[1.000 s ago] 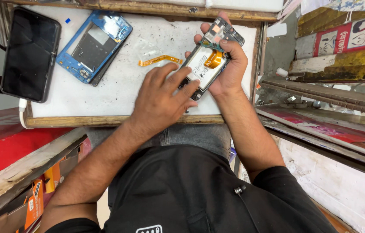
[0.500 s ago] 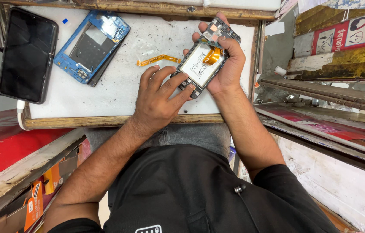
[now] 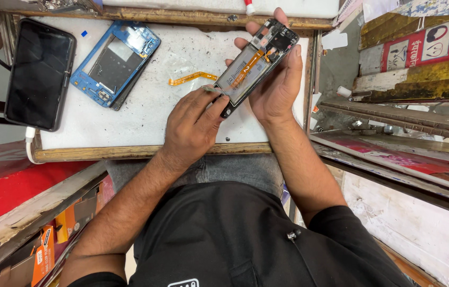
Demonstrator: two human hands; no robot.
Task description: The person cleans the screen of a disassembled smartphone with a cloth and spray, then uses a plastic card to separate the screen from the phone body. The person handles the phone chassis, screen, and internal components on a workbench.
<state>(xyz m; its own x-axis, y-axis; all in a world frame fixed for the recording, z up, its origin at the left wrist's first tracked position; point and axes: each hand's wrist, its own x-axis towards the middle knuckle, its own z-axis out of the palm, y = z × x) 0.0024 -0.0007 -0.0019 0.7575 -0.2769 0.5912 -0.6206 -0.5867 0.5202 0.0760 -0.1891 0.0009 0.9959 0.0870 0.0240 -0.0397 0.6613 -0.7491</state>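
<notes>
My right hand (image 3: 275,87) cradles an opened phone body (image 3: 256,64), its battery, orange flex cable and circuit board facing up. It is tilted diagonally above the white work mat (image 3: 145,111). My left hand (image 3: 192,127) pinches at the phone's lower end, fingertips on the edge near the battery. A small thin piece sits between those fingertips; what it is cannot be told.
A blue phone frame (image 3: 115,64) lies on the mat at the upper left. A black phone (image 3: 40,74) with a white cable rests at the far left. A loose orange flex strip (image 3: 192,78) lies mid-mat. Wooden shelves and cartons (image 3: 421,53) stand to the right.
My left hand slid from covering the phone's middle down to its lower end. The battery and orange flex now show fully. The phone tilted a little higher in my right hand.
</notes>
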